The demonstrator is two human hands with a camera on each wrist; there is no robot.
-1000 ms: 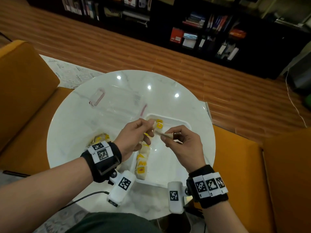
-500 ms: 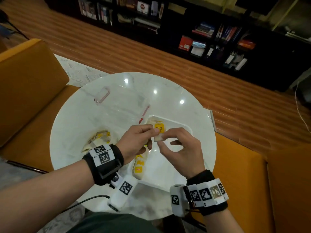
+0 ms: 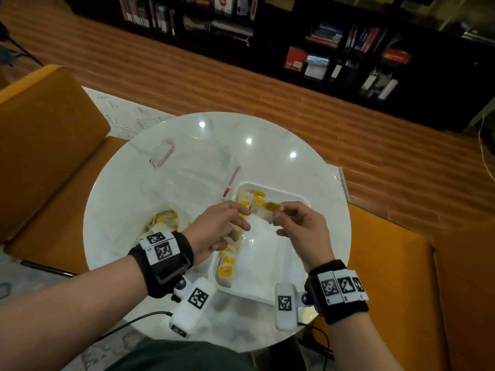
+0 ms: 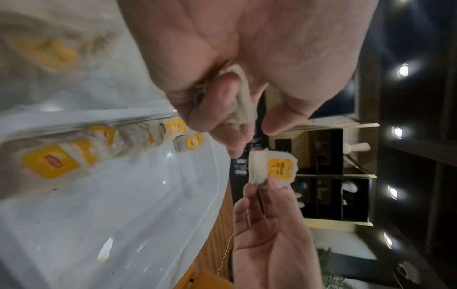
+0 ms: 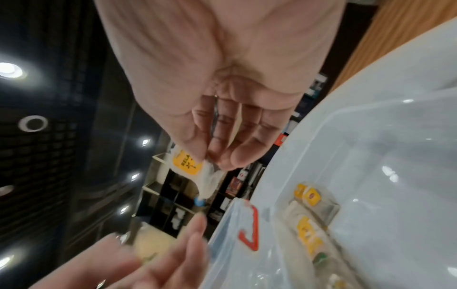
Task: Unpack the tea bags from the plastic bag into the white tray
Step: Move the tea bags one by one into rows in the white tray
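Note:
Over the white tray my right hand pinches one tea bag by its edge, its yellow tag facing up; the right wrist view shows this tea bag between thumb and fingers. Just left of it, my left hand has its fingers curled round a second, beige tea bag tucked in the palm. Several yellow-tagged tea bags lie in a row along the tray's left wall. The clear plastic bag with a pink zip lies flat behind the tray.
A heap of tea bags sits on the round marble table left of my left wrist. Orange seats surround the table. A dark bookshelf stands across the wooden floor.
Both hands held the same tea bag half a second ago. Now the left hand has let go of it, and the right hand alone holds it a little further right.

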